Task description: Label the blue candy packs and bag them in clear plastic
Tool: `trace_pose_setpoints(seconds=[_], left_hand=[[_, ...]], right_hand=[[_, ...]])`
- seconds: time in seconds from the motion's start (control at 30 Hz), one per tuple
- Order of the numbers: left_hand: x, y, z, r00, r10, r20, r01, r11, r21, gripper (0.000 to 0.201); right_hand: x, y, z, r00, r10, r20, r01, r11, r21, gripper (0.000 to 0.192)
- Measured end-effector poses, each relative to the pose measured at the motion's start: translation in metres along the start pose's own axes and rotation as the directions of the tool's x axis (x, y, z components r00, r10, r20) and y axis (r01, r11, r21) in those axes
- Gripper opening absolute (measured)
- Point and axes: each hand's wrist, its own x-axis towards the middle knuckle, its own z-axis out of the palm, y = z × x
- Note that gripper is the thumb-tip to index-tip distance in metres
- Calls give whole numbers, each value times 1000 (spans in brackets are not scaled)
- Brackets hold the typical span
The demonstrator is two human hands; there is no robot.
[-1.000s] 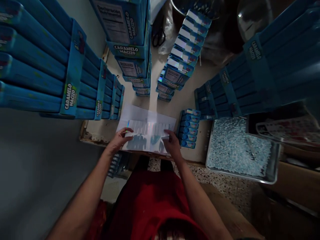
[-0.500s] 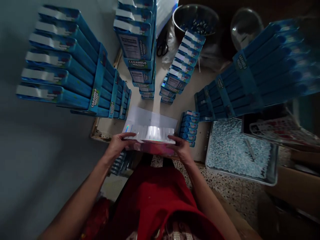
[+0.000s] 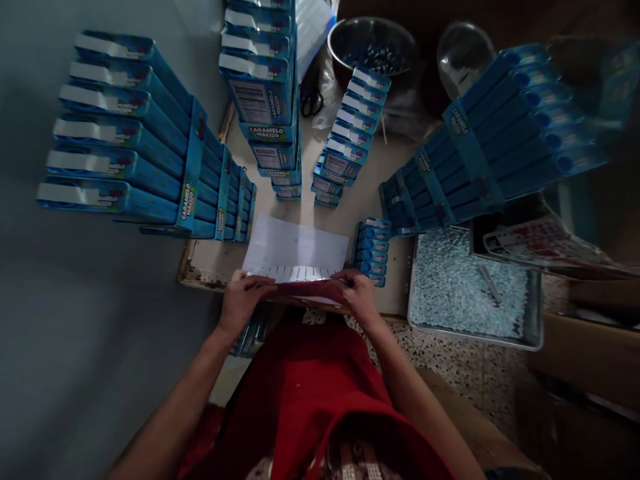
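My left hand (image 3: 241, 301) pinches the left end of a shiny, silvery-white strip (image 3: 299, 274) marked by several cross lines. At its right end the fingers of my right hand (image 3: 359, 297) are closed on the same strip. The strip is tilted, with its narrow reflective face visible and a reddish surface below it; its exact kind I cannot make out. Under and behind it lies a white sheet (image 3: 299, 241) on the table (image 3: 210, 260). Just right of the sheet stands a short bundle of blue candy boxes (image 3: 373, 253), close to my right hand.
Tall stacks of blue boxes rise at the left (image 3: 160, 153), back (image 3: 263, 93), middle (image 3: 345, 133) and right (image 3: 470, 147). Behind are scissors (image 3: 313, 102) and a metal bowl (image 3: 334, 50) of wrapped candies. A metal tray (image 3: 535, 313) of small pale-blue pieces sits at right.
The strip has tilted, so its silvery face looks narrower and more of the white sheet behind it shows. Both hands keep hold of its ends. The whole view has shifted slightly.
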Motion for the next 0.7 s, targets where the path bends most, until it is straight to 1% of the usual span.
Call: trace_pose_setpoints(seconds=[0.03,0.07,0.1,0.13,0.17,0.2,0.23,0.27,0.3,0.33,0.37,0.4,0.43,0.47,0.5,0.6,0.63,0.7], left_hand=[[0,-1,0,994,89,-56,-84,993,87,20],[1,0,0,977,194,-94,-175,968,182,16],[2,3,-1,949,297,-106,-259,927,272,13],[4,9,-2,920,383,-84,-335,878,342,11],[6,16,-3,896,443,-26,-402,834,379,10],[8,26,-5,876,480,50,-460,800,385,10],[11,38,-6,857,499,128,-507,775,376,13],[13,49,-7,840,507,194,-542,756,367,15],[16,61,-9,824,512,242,-567,738,366,17],[19,72,-11,813,516,270,-583,720,378,19],[21,82,-14,805,518,288,-593,700,397,21],[23,90,-16,802,514,303,-597,686,416,21],[26,97,-20,807,497,318,-590,685,427,21],[27,102,-23,821,466,329,-570,704,424,21],[29,105,-27,845,424,324,-530,741,412,20],[33,105,-34,933,259,250,-331,890,313,19],[34,103,-34,951,204,231,-264,927,268,20],[38,93,-32,968,102,227,-143,975,172,24]], right_hand=[[-2,-6,-5,999,-32,-6,31,993,-110,22],[-5,-12,-11,998,-66,-13,61,969,-240,22],[-6,-18,-16,994,-107,-14,94,924,-371,21],[-8,-25,-18,988,-157,-2,137,864,-485,19],[-8,-33,-19,977,-210,29,190,803,-565,20],[-7,-41,-16,962,-261,78,254,755,-605,27],[-4,-49,-11,939,-309,152,336,719,-608,36],[-1,-57,-3,904,-348,248,426,690,-584,40],[4,-64,6,863,-368,346,504,667,-548,37],[8,-71,15,829,-364,425,552,653,-518,32],[13,-77,22,810,-342,477,571,647,-506,27],[17,-82,27,806,-308,505,568,645,-512,25],[20,-86,28,815,-268,513,547,648,-530,26],[22,-88,26,836,-226,501,510,658,-554,28],[23,-88,21,855,-192,482,472,673,-569,29],[20,-81,1,887,-127,444,380,748,-544,27],[18,-76,-5,901,-114,418,344,775,-530,25],[17,-65,-9,928,-82,363,268,825,-498,22]])
